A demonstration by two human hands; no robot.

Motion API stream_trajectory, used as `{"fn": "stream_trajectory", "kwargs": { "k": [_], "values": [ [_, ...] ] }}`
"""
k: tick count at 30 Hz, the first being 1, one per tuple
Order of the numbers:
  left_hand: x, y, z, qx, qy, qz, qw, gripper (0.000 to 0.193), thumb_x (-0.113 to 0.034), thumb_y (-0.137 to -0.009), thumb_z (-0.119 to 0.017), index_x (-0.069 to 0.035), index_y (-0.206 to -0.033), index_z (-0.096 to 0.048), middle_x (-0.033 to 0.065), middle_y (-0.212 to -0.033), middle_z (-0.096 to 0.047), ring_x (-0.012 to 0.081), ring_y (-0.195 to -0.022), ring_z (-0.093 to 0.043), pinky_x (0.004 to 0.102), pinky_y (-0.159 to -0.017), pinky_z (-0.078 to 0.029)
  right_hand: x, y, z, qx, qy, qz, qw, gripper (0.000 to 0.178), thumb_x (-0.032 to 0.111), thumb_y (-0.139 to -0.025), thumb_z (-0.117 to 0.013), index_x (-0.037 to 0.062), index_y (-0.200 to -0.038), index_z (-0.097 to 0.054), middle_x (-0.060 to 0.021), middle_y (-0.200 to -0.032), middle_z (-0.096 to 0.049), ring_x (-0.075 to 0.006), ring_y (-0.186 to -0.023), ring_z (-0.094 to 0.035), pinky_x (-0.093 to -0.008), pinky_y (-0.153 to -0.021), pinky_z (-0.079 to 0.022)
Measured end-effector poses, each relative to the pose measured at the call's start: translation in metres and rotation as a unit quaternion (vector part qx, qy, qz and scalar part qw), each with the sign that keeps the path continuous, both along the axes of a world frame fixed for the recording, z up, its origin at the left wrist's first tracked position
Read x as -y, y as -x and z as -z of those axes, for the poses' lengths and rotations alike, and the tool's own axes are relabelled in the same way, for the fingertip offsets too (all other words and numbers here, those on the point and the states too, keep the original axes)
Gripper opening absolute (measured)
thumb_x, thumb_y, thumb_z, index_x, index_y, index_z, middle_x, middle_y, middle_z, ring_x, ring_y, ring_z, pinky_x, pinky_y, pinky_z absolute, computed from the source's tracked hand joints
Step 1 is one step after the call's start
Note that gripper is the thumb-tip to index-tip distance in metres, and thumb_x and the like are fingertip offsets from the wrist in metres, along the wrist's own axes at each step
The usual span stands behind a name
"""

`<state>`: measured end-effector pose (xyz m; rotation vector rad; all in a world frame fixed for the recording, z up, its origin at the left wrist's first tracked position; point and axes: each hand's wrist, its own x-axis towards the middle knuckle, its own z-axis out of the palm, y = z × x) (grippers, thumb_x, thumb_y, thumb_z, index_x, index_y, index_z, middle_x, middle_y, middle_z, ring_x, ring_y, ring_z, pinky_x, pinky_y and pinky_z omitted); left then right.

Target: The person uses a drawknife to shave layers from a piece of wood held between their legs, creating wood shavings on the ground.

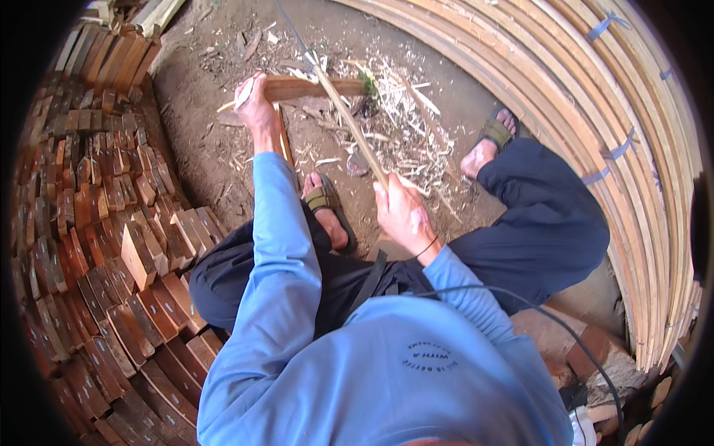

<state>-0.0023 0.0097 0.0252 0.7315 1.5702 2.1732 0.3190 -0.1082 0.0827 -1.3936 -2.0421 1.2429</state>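
My left hand (256, 111) is closed around the left end of a brown wooden piece (297, 88), which lies crosswise just above the shavings on the ground. A thin pale strip of wood (284, 137) shows beside that wrist. In my right hand (403, 215) is the lower end of a long wooden-handled tool (349, 119). Its handle slants up and left, passing over the wooden piece, and ends in a thin dark blade-like part (296, 33) that leaves the view at the top. Whether tool and wood touch cannot be told.
Pale wood shavings (405, 111) cover the dirt between my sandalled feet. Stacked wooden blocks (111, 245) rise on the left. Long curved-looking wooden strips (550, 67), tied with blue bands, line the right. A black cable (550, 312) crosses my right arm. Bricks (591, 353) lie lower right.
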Motion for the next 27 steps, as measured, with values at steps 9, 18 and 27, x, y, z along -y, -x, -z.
{"fn": "stream_trajectory", "kwargs": {
  "k": [9, 18, 27],
  "values": [
    [0.003, 0.000, 0.003, 0.027, -0.017, 0.005, 0.999, 0.023, -0.003, -0.083, -0.070, 0.002, -0.102, -0.059, 0.0108, -0.101, -0.068, 0.0171, -0.092, -0.064, 0.0293, -0.093, -0.047, -0.006, -0.002, -0.002, 0.025, -0.033, -0.018, 0.999, 0.023, 0.019, -0.096, -0.054, -0.0026, -0.092, -0.052, -0.0219, -0.064, -0.057, -0.0438, -0.063, -0.058, -0.0508, -0.063, -0.044],
    [0.001, 0.004, 0.007, 0.029, -0.026, 0.004, 0.999, 0.023, -0.002, -0.082, -0.071, 0.002, -0.102, -0.059, 0.0119, -0.099, -0.068, 0.0184, -0.093, -0.065, 0.0296, -0.091, -0.049, -0.007, -0.003, 0.016, 0.038, -0.040, -0.031, 0.998, 0.024, 0.017, -0.095, -0.054, -0.0060, -0.091, -0.052, -0.0261, -0.063, -0.059, -0.0463, -0.064, -0.062, -0.0510, -0.056, -0.049],
    [0.007, -0.007, 0.004, 0.019, 0.009, -0.002, 1.000, 0.022, -0.003, -0.082, -0.072, 0.002, -0.102, -0.061, 0.0107, -0.099, -0.068, 0.0171, -0.093, -0.065, 0.0308, -0.091, -0.050, 0.007, -0.006, 0.016, 0.043, 0.010, -0.019, 0.999, 0.019, 0.012, -0.094, -0.054, -0.0054, -0.088, -0.053, -0.0283, -0.066, -0.060, -0.0467, -0.068, -0.062, -0.0537, -0.062, -0.049]
  ]
}}
